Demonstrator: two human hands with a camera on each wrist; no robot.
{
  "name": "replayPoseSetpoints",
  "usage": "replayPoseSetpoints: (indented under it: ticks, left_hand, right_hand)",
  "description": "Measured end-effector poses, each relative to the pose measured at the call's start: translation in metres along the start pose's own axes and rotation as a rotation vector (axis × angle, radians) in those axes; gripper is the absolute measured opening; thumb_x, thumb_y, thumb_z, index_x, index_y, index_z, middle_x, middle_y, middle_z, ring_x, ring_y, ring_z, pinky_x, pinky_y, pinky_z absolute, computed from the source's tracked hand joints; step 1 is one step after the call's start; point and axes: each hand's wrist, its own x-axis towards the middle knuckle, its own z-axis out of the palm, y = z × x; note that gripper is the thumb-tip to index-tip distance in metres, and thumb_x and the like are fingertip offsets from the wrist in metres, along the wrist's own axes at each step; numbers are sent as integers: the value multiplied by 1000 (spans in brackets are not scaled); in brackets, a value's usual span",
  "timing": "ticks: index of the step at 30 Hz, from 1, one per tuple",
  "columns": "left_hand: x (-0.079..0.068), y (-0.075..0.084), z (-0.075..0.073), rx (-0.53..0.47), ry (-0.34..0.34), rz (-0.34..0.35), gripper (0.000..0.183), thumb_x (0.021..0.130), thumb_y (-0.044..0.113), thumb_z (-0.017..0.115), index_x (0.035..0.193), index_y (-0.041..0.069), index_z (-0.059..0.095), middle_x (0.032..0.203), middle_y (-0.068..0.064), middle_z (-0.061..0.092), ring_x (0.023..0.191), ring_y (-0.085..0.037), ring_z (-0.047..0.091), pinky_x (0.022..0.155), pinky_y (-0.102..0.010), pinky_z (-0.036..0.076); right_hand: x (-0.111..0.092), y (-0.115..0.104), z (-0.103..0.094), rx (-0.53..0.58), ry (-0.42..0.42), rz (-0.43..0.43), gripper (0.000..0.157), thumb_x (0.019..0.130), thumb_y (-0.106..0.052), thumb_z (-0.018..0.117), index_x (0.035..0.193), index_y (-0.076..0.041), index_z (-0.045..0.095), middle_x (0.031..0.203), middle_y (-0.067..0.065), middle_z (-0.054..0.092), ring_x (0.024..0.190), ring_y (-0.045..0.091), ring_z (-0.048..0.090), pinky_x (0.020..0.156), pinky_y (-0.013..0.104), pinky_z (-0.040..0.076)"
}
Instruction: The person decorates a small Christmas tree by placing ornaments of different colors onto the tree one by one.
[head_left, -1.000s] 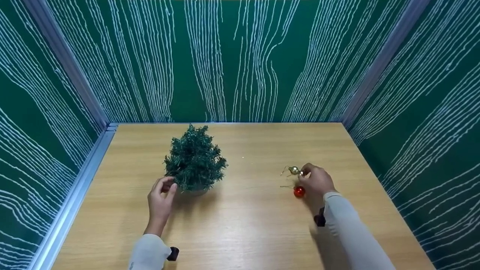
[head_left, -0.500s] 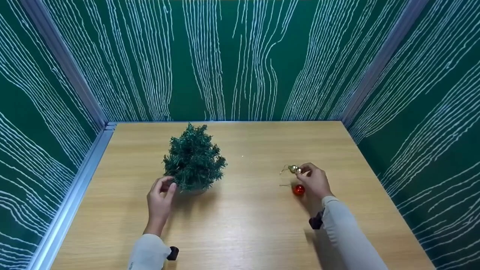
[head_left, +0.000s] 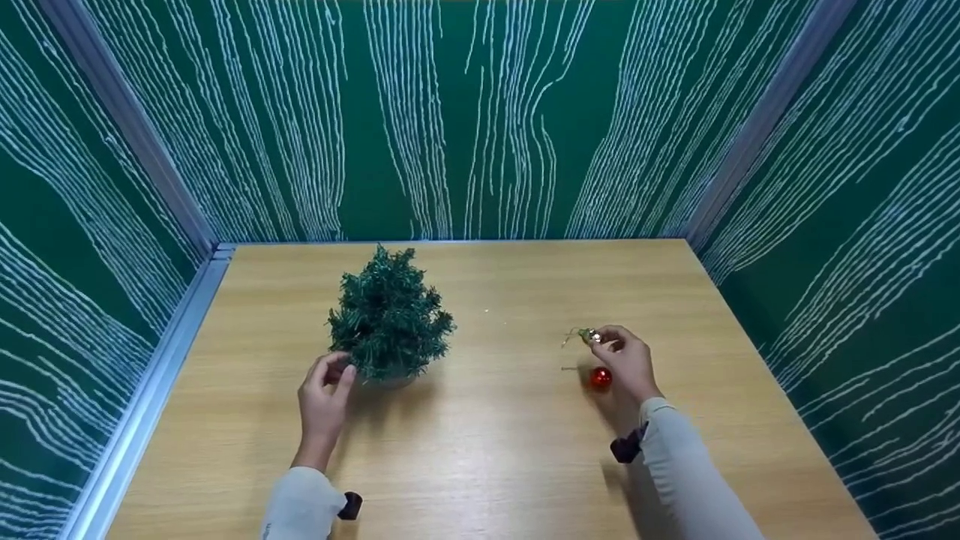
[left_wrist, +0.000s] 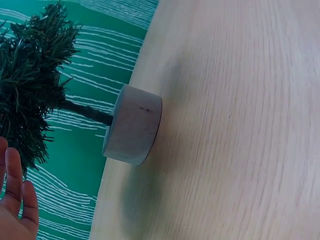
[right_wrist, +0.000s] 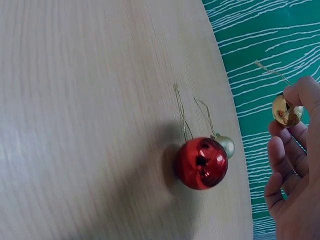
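My right hand point(head_left: 628, 364) pinches a small shiny gold bauble point(right_wrist: 287, 111) between thumb and fingers; it is off the table, with its looped gold string hanging free. Under that hand lies a red bauble point(head_left: 601, 378) with a gold string. A smaller pale green-gold bauble point(right_wrist: 226, 146) is partly hidden behind the red one in the right wrist view. On the left stands a small artificial Christmas tree point(head_left: 390, 315) on a round wooden base point(left_wrist: 134, 125). Beside its lower branches is my left hand point(head_left: 324, 401), fingers loosely bent, fingertips at the foliage.
The wooden table point(head_left: 480, 465) is enclosed by green walls point(head_left: 495, 150) with white wavy lines. A metal rail point(head_left: 150, 397) runs along its left edge. Dark wrist cameras point(head_left: 349, 506) sit on both sleeves.
My right hand has shifted slightly left and up with the gold bauble. The red bauble, the tree and my left hand stay about where they were.
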Motion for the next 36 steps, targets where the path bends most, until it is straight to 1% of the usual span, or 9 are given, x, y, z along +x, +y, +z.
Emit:
replayPoseSetpoints:
  ticks: [4, 7, 12, 17, 23, 28, 31, 32, 36]
  left_hand:
    - [0, 0, -1, -6, -14, -28, 22, 95, 7, 62, 115, -3, 63, 101, -9, 63, 86, -7, 55, 79, -21, 48]
    - [-1, -1, 0, -19, -21, -41, 23, 95, 8, 63, 115, -3, 63, 100, -8, 63, 86, -7, 56, 79, -19, 48]
    - [-2, -2, 1, -38, -11, -54, 22, 95, 8, 63, 114, -2, 63, 98, -6, 63, 84, -7, 56, 76, -21, 48]
    - [-4, -2, 2, -44, -11, -75, 22, 95, 8, 62, 115, -2, 63, 98, -6, 62, 85, -7, 55, 76, -25, 49]
    - [-4, 1, 3, -68, 5, -76, 22, 95, 7, 62, 114, -5, 62, 96, -6, 61, 83, -7, 55, 74, -19, 48]
    - [-4, 5, 4, -110, 11, -111, 23, 95, 7, 63, 114, -6, 62, 95, -4, 60, 83, -7, 54, 73, -19, 48]
    - [-5, 5, 5, -112, 11, -128, 23, 95, 7, 62, 115, -6, 61, 96, -2, 60, 83, -7, 54, 73, -19, 48]
    - [-5, 5, 6, -114, 12, -129, 24, 96, 7, 62, 115, -6, 61, 96, -2, 60, 83, -7, 54, 73, -19, 47]
    - [-4, -10, 10, -136, 27, -169, 25, 96, 9, 63, 117, -4, 61, 98, -2, 60, 84, -8, 54, 74, -17, 46]
  right_hand:
    - [-3, -5, 6, 32, 11, 1, 24, 85, -13, 74, 105, -3, 66, 95, 8, 65, 79, 13, 53, 65, 18, 44]
    - [-7, -8, 10, 50, 17, 5, 24, 85, -11, 75, 105, -3, 67, 92, 5, 65, 79, 13, 53, 65, 17, 44]
    - [-11, -10, 15, 60, 24, -3, 24, 85, -15, 76, 104, -4, 68, 86, 1, 64, 77, 9, 54, 65, 17, 43]
    - [-17, -15, 17, 124, 16, 26, 22, 85, -14, 75, 104, -5, 67, 83, 0, 59, 76, 10, 53, 59, 18, 44]
    - [-24, -23, 20, 210, 22, 42, 22, 85, -11, 76, 104, -3, 68, 79, 0, 58, 71, 10, 53, 49, 20, 43]
    - [-30, -27, 21, 232, 19, 68, 24, 86, -13, 76, 105, -1, 67, 80, -2, 60, 72, 8, 54, 51, 22, 45]
    - [-33, -27, 23, 228, 13, 89, 27, 86, -17, 76, 106, -1, 67, 83, -4, 61, 74, 8, 54, 54, 20, 44]
    - [-34, -28, 23, 230, 12, 94, 28, 86, -17, 76, 106, -1, 67, 84, -5, 61, 75, 8, 54, 54, 19, 43]
    - [-37, -28, 26, 255, 17, 89, 27, 85, -15, 77, 106, 0, 68, 85, -5, 62, 76, 9, 54, 57, 18, 41]
